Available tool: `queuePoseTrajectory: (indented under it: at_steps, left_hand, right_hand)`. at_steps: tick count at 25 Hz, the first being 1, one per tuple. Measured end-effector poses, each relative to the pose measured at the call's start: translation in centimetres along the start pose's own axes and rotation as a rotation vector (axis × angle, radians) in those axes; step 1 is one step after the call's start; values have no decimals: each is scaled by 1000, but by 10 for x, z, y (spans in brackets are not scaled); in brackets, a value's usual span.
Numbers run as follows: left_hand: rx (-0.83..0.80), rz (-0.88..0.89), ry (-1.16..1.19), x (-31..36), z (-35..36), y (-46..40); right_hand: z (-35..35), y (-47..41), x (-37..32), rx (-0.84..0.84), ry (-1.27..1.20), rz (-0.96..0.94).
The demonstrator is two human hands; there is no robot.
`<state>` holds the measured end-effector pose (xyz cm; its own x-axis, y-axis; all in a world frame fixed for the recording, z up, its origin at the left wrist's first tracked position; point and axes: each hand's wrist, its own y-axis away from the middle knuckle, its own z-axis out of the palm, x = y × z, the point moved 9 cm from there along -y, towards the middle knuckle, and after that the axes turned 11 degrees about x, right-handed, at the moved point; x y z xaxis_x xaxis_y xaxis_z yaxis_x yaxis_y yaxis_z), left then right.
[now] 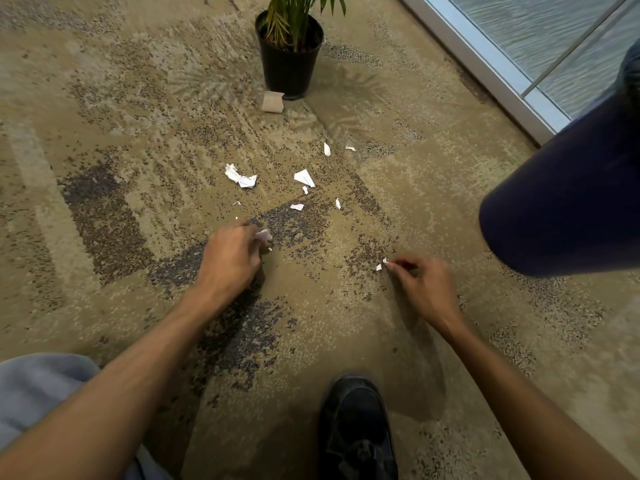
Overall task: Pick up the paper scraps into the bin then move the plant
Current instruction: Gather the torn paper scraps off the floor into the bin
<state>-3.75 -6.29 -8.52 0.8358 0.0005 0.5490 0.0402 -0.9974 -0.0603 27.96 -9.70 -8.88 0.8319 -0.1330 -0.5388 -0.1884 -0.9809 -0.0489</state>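
Several white paper scraps lie on the patterned carpet, among them a crumpled piece (240,177) and a flat torn piece (304,177). My left hand (230,259) is curled low over the carpet and holds a white scrap (264,235) at its fingertips. My right hand (424,285) pinches a small white scrap (381,264) between thumb and finger just above the floor. A green plant in a black pot (289,58) stands farther away at the top centre. A dark blue bin (568,199) stands at the right.
A small brown paper piece (273,102) lies at the foot of the pot. A glass wall with a metal frame (485,69) runs along the upper right. My black shoe (356,431) and grey trouser leg (38,386) are in the foreground.
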Motion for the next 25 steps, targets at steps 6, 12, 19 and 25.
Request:
queuePoseTrajectory:
  at_steps: [6, 12, 19, 25]
  left_hand:
    - [18, -21, 14, -4, 2, 0]
    - [-62, 80, -22, 4, 8, 3]
    - [-104, 250, -145, 23, 19, 12]
    - [117, 64, -32, -6, -18, -15]
  right_hand:
    - [10, 8, -24, -17, 140, -169]
    - [18, 13, -40, -69, 329, -331]
    - [43, -20, -77, -67, -92, -154]
    - [89, -69, -130, -56, -115, -203]
